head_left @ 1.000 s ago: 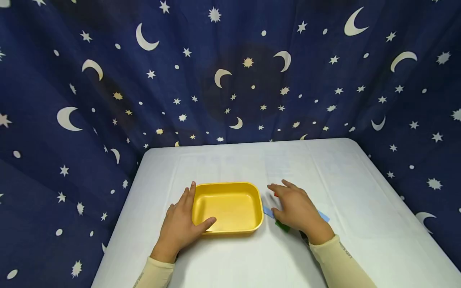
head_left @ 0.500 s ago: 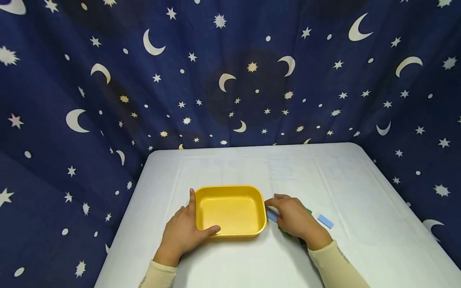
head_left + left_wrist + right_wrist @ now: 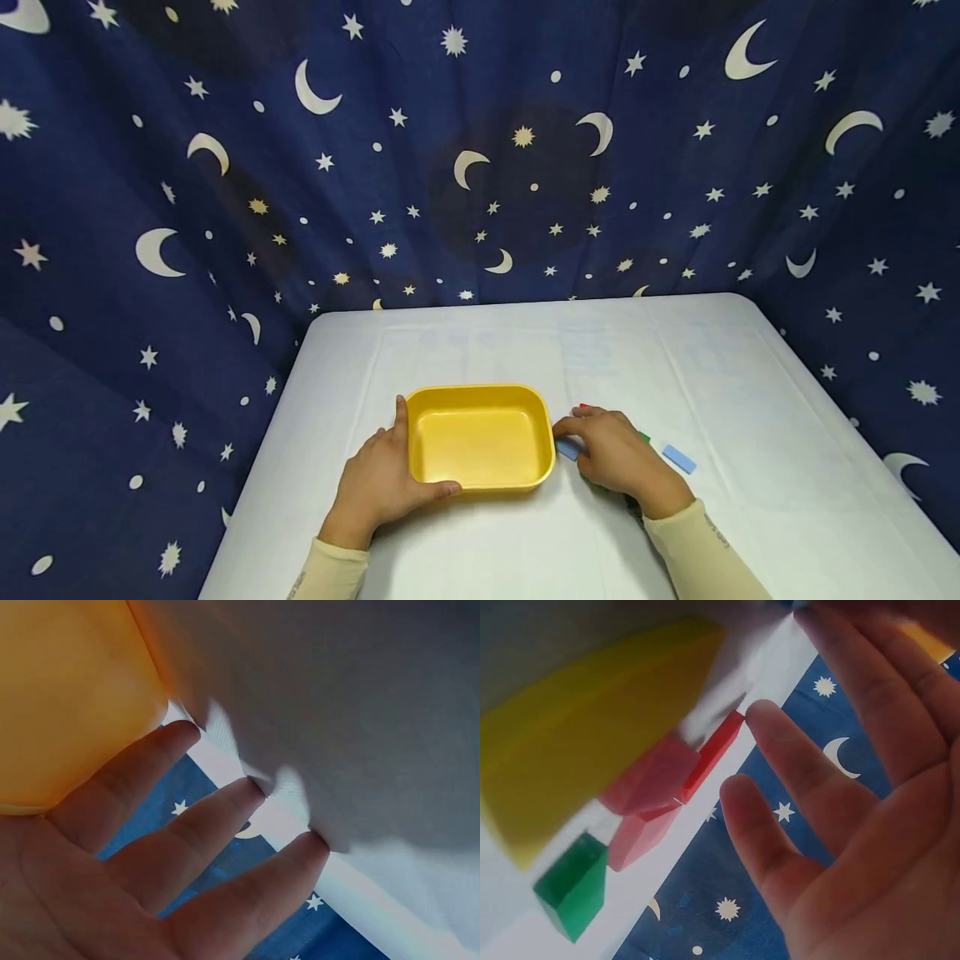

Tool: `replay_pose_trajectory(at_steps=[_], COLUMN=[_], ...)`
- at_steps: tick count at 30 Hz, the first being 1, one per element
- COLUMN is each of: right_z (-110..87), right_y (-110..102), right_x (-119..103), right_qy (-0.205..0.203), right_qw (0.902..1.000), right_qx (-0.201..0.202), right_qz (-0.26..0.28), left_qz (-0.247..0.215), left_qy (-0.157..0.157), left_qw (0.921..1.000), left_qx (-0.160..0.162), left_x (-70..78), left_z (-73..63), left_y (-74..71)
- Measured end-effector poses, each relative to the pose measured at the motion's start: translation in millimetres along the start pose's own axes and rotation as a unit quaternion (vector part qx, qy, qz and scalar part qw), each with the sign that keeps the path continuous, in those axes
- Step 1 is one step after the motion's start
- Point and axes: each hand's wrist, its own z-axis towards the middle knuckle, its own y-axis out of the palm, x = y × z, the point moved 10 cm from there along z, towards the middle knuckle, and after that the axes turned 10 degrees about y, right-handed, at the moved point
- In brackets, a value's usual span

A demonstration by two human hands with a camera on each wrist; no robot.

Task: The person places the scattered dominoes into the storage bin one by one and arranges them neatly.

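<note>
A shallow yellow plastic tray (image 3: 480, 478) sits on the white table. My left hand (image 3: 381, 490) rests against its left side, fingers fairly straight, the thumb lying along the front rim. Just off the tray's right side, my right hand (image 3: 617, 452) pinches a small blue block (image 3: 567, 449) between thumb and index finger. In the right wrist view, the other fingers stretch past several blocks: a large yellow block (image 3: 592, 742), a pink block (image 3: 641, 832), a red block (image 3: 712, 757) and a green block (image 3: 574, 885). In the head view the right hand hides most of these.
A second blue block (image 3: 679, 459) lies right of the right hand. White cloth covers the table (image 3: 465, 346). Behind and beside it hangs a dark blue curtain (image 3: 420, 75) printed with moons and stars.
My right hand has come down and its thumb and index finger have closed on the blue block by the tray. The left hand keeps its place on the tray. The head view has shifted slightly.
</note>
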Motion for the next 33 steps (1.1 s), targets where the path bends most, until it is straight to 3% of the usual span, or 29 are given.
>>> replay_pose_trajectory(at_steps=[9, 16, 27, 33], right_z=[2.3, 2.3, 2.0, 1.6], right_y=[1.2, 0.9, -2.8, 0.5], right_x=[-1.2, 4.0, -0.8, 2.6], right_qy=[-0.005, 0.018, -0.008, 0.004], right_qw=[0.9998, 0.9997, 0.9982, 0.9977], right_qx=[-0.017, -0.014, 0.040, 0.048], right_qz=[0.005, -0.011, -0.043, -0.047], left_qz=[-0.002, 0.000, 0.014, 0.005], left_qy=[0.009, 0.019, 0.000, 0.007], left_qw=[0.9999, 0.9998, 0.9999, 1.0000], left_qx=[0.006, 0.010, 0.007, 0.003], left_x=[1.3, 5.0, 5.7, 8.6], left_z=[2.8, 6.5, 9.4, 11.7], left_y=[-0.8, -0.4, 2.0, 2.6])
